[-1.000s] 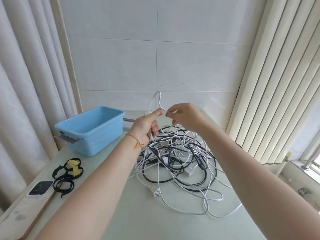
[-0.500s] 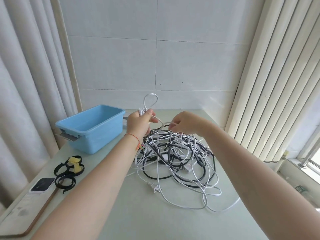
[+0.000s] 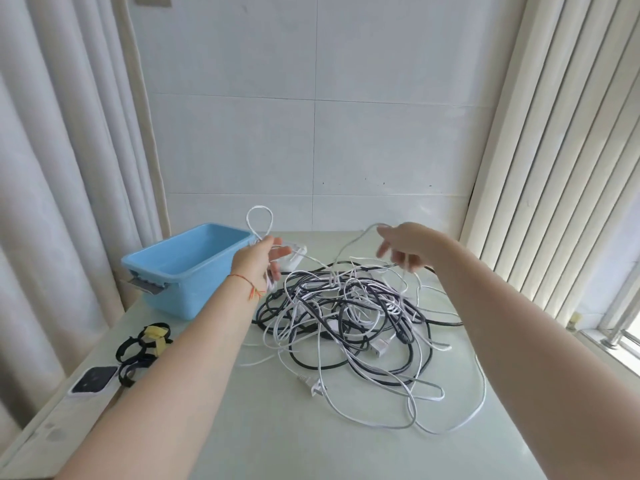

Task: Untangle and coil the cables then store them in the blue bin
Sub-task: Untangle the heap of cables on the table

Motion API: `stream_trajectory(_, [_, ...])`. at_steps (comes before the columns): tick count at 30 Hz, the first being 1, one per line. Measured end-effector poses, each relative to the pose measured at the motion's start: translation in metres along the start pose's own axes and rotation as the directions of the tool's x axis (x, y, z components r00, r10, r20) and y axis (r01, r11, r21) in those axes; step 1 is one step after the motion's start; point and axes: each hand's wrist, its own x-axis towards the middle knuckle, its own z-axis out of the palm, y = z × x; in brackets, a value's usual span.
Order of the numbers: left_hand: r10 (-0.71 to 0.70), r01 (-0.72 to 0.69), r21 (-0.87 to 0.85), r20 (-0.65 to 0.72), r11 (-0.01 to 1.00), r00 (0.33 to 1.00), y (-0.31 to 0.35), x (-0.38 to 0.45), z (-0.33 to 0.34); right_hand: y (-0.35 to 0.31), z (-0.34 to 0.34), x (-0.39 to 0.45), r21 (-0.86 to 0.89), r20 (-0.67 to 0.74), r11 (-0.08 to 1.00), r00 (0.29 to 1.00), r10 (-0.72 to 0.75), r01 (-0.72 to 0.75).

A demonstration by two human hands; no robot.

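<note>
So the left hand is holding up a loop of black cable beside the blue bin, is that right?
Not quite: in the head view the loop that the left hand holds up beside the blue bin is white cable, not black.

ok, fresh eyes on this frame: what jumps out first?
The big tangle of black and white cables sprawled over the middle of the table. Above it, the left hand pinches a white cable loop that stands up beside the blue bin at the table's back left, while the right hand lifts a white strand off the pile. Black straps with yellow tags lie near the left edge.
</note>
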Motion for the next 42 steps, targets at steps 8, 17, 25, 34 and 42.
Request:
stream_trajectory(8, [0.098, -0.098, -0.011, 0.230, 0.995, 0.968, 0.018, -0.005, 0.029, -0.084, -0.029, -0.022, 0.079, -0.607, 0.660, 0.561, -0.563, 0.747])
stream_trajectory(17, [0.109, -0.118, 0.041, 0.183, 0.992, 0.977, 0.009, -0.003, 0.024, -0.036, -0.005, -0.006, -0.533, -0.494, 0.839, 0.847, -0.198, -0.115])
stream_trajectory(25, [0.129, -0.151, 0.094, 0.208, 0.984, 0.970, 0.003, 0.000, 0.017, -0.017, 0.004, -0.008, -0.761, -0.276, 0.648, 0.903, -0.328, 0.002])
stream_trajectory(34, [0.153, -0.196, 0.089, 0.357, 0.976, 0.922, 0.009, -0.026, 0.035, -0.037, 0.065, -0.033, 0.245, 0.002, 0.876, 0.903, -0.429, 0.415])
stream_trajectory(42, [0.338, -0.327, -0.149, 0.053, 0.933, 0.940, 0.016, -0.031, 0.009, 0.016, 0.032, -0.028, -0.444, -0.256, 0.871, 0.902, -0.348, 0.211])
